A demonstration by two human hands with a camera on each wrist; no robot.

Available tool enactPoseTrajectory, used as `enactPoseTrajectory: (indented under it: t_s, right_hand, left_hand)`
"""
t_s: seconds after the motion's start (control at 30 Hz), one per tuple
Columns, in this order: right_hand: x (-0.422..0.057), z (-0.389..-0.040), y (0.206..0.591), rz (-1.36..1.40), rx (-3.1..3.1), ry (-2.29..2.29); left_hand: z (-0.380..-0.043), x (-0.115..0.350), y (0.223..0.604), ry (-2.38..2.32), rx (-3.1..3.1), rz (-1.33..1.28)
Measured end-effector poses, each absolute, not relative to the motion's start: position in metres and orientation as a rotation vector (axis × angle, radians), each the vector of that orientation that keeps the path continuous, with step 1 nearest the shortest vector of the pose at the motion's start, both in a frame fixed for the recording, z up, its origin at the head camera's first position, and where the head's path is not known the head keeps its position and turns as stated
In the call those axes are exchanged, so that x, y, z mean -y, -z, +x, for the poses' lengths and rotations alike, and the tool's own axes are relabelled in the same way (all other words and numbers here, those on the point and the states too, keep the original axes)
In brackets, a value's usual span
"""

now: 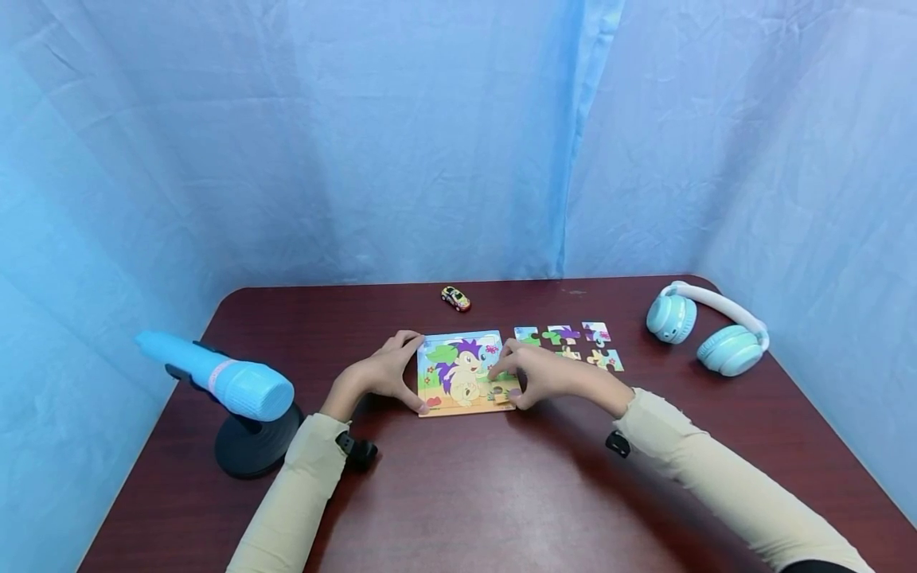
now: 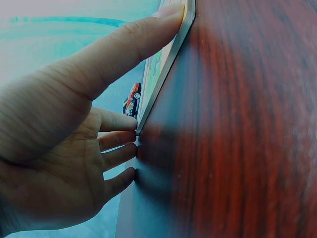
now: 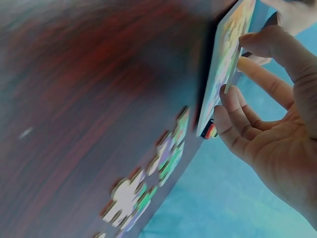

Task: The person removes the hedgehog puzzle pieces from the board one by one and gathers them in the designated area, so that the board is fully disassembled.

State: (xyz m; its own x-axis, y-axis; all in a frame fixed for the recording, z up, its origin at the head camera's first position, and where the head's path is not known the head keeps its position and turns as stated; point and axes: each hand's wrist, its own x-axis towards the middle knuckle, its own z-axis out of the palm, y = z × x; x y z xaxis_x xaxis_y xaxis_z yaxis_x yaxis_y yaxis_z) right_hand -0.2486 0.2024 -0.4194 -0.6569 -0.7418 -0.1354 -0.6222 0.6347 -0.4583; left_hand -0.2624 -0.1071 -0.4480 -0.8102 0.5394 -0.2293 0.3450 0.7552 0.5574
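A jigsaw puzzle board (image 1: pixel 447 383) with a purple-haired hedgehog cartoon lies flat on the table. My left hand (image 1: pixel 387 371) spans its left side, the thumb on the near corner and the index finger at the far corner, fingers fairly straight. Over the lower right part of the board, my right hand (image 1: pixel 542 374) pinches a puzzle piece (image 3: pixel 231 77) between thumb and fingers. That piece appears edge-on in the right wrist view, tilted close over the board. Several loose puzzle pieces (image 1: pixel 606 360) lie right of the board, partly hidden behind the right hand.
A small toy car (image 1: pixel 455 298) stands beyond the board. Light-blue headphones (image 1: pixel 731 350) lie at the far right. To the left, a blue microphone-shaped object (image 1: pixel 247 388) sits on a round black stand (image 1: pixel 251 452). Blue curtains (image 1: pixel 430 159) enclose the dark red table (image 1: pixel 444 493).
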Motion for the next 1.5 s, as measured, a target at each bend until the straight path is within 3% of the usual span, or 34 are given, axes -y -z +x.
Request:
enactPoseTrajectory:
  t_s: [1.5]
  right_hand:
    - [-0.323,-0.226,0.425,-1.096,-2.688,0.503]
  left_hand:
    - [-0.262,0.107,0.447,-0.700,-2.582,0.683]
